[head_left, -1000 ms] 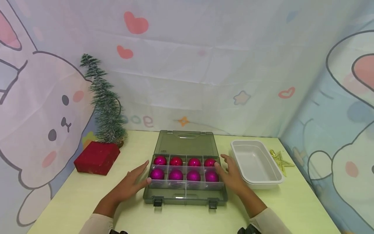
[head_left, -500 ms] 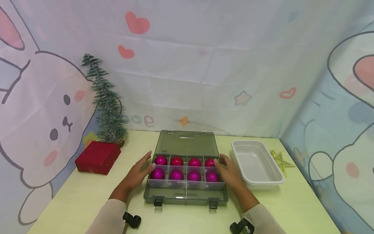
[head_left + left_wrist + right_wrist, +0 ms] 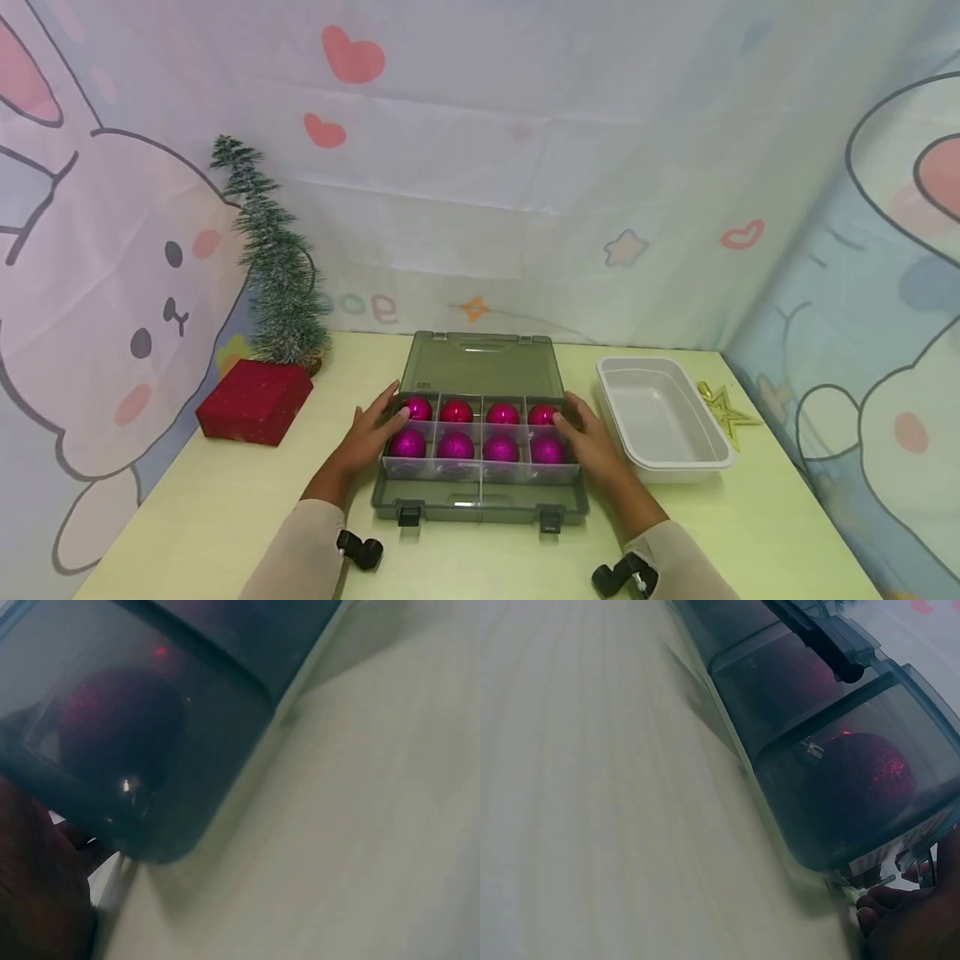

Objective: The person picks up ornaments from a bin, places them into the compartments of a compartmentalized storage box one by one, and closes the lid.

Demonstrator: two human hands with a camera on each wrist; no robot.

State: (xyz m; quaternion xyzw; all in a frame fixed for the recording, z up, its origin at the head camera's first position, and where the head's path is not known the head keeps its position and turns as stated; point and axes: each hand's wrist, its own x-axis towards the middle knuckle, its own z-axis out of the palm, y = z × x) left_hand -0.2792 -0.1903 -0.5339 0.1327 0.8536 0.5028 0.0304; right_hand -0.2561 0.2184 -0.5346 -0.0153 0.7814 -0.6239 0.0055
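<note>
A smoky clear plastic compartment box (image 3: 534, 500) stands in the middle of the table, its lid (image 3: 483, 364) tipped back behind it. Two rows of Christmas baubles fill its divided cells: shiny red and pink ones (image 3: 456, 412) at the back, matte magenta ones (image 3: 454, 446) in front. The front cells hold nothing. My left hand (image 3: 363, 439) grips the box's left side, thumb over the rim and fingers along the outside. At the right side my right hand (image 3: 596, 446) grips in the same way; its fingers (image 3: 885, 898) curl near the lower end wall in the right wrist view.
To the right lie a white plastic basin (image 3: 678, 463) and, just past it, a gold star (image 3: 727, 414). A small frosted Christmas tree (image 3: 279, 258) rises at back left behind a dark red box (image 3: 255, 402). A printed cloth backdrop (image 3: 525, 183) borders the table (image 3: 187, 517).
My left hand has moved right and away from me onto the box's left side, its thumb now over the rim. The right hand has settled closer against the right side.
</note>
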